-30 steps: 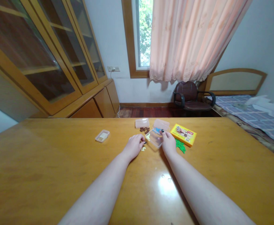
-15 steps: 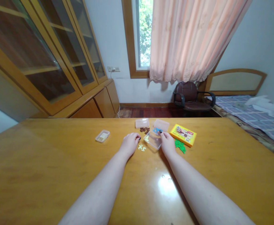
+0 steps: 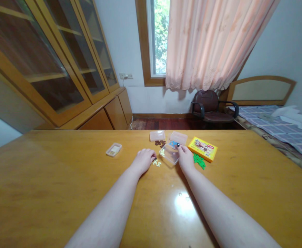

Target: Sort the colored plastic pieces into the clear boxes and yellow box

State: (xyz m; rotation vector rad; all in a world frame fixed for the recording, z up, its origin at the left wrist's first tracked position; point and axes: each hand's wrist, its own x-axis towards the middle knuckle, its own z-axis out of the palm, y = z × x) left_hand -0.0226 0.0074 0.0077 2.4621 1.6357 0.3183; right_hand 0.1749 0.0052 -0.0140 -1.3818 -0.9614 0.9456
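My right hand (image 3: 185, 157) grips the right side of a clear plastic box (image 3: 172, 156), thumb at its rim. The box is tilted, and several pale yellow pieces (image 3: 162, 152) lie at its left end. My left hand (image 3: 143, 161) rests on the table with its fingers curled together. Its fingertips are at a small pile of pale yellow pieces (image 3: 157, 163) left of the box; whatever is between them is too small to make out. Behind the box lie blue pieces (image 3: 172, 143) and brown pieces (image 3: 160, 143).
Two clear lids or trays stand at the back, a left one (image 3: 157, 136) and a right one (image 3: 179, 137). A yellow box (image 3: 202, 148) lies right of my right hand, with green pieces (image 3: 199, 161) before it. Far left is a small clear case (image 3: 113, 150) on the wooden table (image 3: 63, 193).
My left fingertips have come down and slightly closer to me, onto the pale yellow pile. My right hand keeps the clear box in about the same place.
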